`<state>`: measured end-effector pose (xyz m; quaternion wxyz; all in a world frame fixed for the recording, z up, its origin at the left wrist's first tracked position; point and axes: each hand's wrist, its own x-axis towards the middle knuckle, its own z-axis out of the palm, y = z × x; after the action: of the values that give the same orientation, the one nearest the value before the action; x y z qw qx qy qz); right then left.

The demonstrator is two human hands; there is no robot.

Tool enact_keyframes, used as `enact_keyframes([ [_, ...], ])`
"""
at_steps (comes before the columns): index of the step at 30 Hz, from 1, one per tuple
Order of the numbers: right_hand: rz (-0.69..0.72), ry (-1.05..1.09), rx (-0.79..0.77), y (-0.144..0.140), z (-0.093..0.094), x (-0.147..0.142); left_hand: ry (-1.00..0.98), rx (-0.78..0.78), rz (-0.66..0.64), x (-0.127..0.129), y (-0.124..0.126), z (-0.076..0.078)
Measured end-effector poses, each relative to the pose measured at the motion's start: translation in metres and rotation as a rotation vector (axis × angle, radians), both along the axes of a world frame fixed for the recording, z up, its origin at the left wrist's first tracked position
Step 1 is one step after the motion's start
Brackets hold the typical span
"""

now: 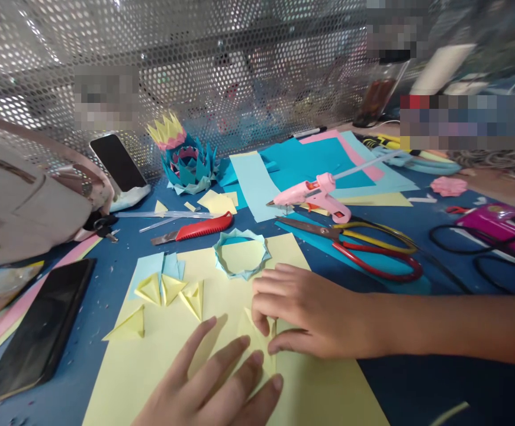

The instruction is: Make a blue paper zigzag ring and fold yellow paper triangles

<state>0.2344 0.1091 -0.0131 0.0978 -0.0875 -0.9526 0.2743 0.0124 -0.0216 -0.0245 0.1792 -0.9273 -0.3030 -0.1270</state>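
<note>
Both hands work one small folded piece of pale yellow paper (257,337) lying on a large pale yellow paper sheet (160,361) at the near edge of the blue surface (106,296). Left hand (215,384) lies flat, fingers spread and pressing the piece down from below. Right hand (311,316) comes in from the right, fingers curled, thumb and fingertips pinching the piece's upper edge. Four small folded yellow paper triangles (169,293) sit just left of the hands on the same sheet. Light blue folded paper ring (242,255) rests near the right hand's knuckles. Behind it: red-handled utility knife (195,229), pink hot glue gun (315,195), red and yellow handled scissors (364,248). Black phone (39,331) lies flat at far left.
</note>
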Motion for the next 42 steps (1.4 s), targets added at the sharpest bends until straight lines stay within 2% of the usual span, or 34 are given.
enact_keyframes([
  [7,-0.011,-0.005,0.007,-0.002,0.002,0.001,-0.052,-0.018,0.009,0.002,-0.001,0.004],
  [19,-0.029,0.019,0.078,-0.003,-0.003,-0.002,-0.034,-0.006,0.025,0.004,-0.003,-0.004],
  [25,-0.051,0.027,0.082,-0.003,-0.005,-0.003,-0.005,-0.011,0.014,0.003,-0.002,-0.001],
  [32,-0.05,0.035,0.134,-0.005,-0.01,-0.004,-0.063,-0.009,0.051,0.008,-0.002,0.001],
  [37,-0.091,0.101,0.069,-0.003,0.0,0.003,-0.07,-0.021,0.051,0.008,-0.005,-0.002],
  [39,-0.054,0.2,0.057,0.002,0.006,0.009,-0.068,0.002,0.077,0.009,-0.007,-0.005],
  [42,0.125,0.289,0.172,0.011,0.012,0.014,-0.108,0.049,0.177,0.01,-0.01,-0.008],
])
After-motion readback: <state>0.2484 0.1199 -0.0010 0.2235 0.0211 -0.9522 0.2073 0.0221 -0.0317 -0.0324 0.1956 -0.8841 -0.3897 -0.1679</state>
